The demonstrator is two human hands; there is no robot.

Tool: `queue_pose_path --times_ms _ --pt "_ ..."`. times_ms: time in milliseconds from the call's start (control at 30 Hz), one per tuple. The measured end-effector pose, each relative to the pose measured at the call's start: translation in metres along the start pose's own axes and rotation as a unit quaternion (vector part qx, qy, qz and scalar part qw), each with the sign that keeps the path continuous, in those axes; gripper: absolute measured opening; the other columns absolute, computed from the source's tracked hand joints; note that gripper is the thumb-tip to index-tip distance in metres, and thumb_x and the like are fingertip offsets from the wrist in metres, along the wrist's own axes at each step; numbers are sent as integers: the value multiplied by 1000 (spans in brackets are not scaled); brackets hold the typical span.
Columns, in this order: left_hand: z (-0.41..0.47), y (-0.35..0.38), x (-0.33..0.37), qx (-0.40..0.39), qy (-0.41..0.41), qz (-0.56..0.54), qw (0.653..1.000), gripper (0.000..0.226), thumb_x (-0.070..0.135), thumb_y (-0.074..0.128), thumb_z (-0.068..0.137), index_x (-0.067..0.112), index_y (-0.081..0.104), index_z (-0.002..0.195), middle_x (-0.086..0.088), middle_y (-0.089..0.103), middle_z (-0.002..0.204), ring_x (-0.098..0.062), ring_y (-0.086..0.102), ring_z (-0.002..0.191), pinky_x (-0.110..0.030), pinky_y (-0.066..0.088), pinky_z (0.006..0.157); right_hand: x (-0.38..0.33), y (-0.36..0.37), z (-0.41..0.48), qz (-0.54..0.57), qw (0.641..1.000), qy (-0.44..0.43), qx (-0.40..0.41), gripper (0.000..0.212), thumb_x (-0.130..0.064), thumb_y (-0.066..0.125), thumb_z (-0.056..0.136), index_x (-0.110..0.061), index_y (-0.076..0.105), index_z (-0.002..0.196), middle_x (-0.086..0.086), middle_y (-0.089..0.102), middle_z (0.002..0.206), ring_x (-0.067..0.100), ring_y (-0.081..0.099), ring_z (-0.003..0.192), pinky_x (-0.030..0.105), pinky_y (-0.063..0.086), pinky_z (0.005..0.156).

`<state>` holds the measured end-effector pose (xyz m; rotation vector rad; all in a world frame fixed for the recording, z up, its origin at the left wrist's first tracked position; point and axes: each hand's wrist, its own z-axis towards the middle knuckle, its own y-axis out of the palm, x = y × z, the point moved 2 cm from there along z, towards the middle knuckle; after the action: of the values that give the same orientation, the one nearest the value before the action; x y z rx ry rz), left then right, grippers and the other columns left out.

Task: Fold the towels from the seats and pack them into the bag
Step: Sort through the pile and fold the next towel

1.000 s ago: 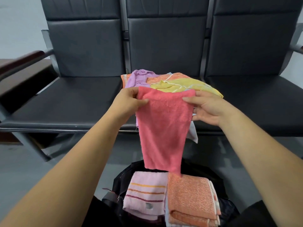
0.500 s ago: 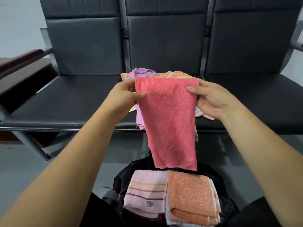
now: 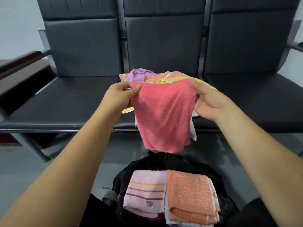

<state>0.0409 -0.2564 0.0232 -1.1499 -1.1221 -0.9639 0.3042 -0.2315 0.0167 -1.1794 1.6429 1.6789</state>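
A coral-pink towel [image 3: 164,115] hangs in the air in front of the middle seat. My left hand [image 3: 121,95] pinches its top left corner and my right hand [image 3: 208,102] pinches its top right corner. Behind it, a heap of loose towels [image 3: 157,77] in purple, orange and yellow lies on the middle seat. Below, an open black bag [image 3: 164,163] stands on the floor. It holds a folded pink striped towel [image 3: 144,190] and a folded orange towel [image 3: 188,195] side by side.
A row of three black padded seats [image 3: 68,99] runs across the view, with a steel front rail and a dark wooden armrest [image 3: 21,66] at the left. Grey floor lies between the seats and the bag.
The pink towel rose and spread wider between my hands, then came down a little. Its lower edge now hangs above the bag instead of touching the folded towels.
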Motion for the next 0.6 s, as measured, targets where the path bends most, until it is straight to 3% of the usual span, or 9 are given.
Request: queue_pose_path --times_ms 100,167,233,300,367,533,600 --pt "0 4 -2 -39 -30 -111 993 13 16 69 96 3 72 99 -7 60 82 -11 54 63 -24 49 67 -2 1 2 32 999 13 -29 36 -4 62 98 2 61 133 16 68 129 19 70 110 30 57 94" --pt "-1 5 -1 -61 -18 -129 990 16 0 66 94 0 70 109 -4 73 85 -10 68 72 -20 53 72 -2 -2 4 -15 1000 1 -17 33 -2 61 97 4 62 130 19 66 133 24 66 120 34 54 102" --pt "-1 2 -2 -35 -6 -93 995 23 -3 69 90 0 70 112 -7 78 94 -14 74 88 -20 55 78 -2 -7 6 -62 998 -26 17 26 -2 64 95 6 66 120 19 70 124 28 66 119 38 54 103" --pt "-2 -2 -2 14 2 -33 999 24 2 75 87 2 73 111 -6 77 93 -7 72 79 -17 53 71 -3 -10 4 -101 992 -59 47 11 -5 68 94 0 71 103 12 75 104 24 70 104 39 57 97" --pt "-2 -5 -2 49 19 9 999 20 8 78 86 6 76 105 -2 75 88 -1 65 68 -15 50 64 -2 -9 2 -117 989 -79 51 5 -7 69 94 -3 72 96 8 75 97 20 71 95 38 59 93" --pt "-6 -1 0 39 49 -14 998 14 18 79 86 9 77 96 7 67 74 5 56 61 -9 44 64 0 -7 5 -106 989 -87 54 22 -7 68 95 4 69 114 17 73 116 27 70 112 37 58 95" --pt "-7 0 -2 16 33 -58 998 15 19 80 85 10 76 96 4 72 82 0 63 73 -15 48 78 0 -7 6 -126 989 -77 21 27 -3 67 94 5 68 120 20 71 122 30 67 117 39 55 100"
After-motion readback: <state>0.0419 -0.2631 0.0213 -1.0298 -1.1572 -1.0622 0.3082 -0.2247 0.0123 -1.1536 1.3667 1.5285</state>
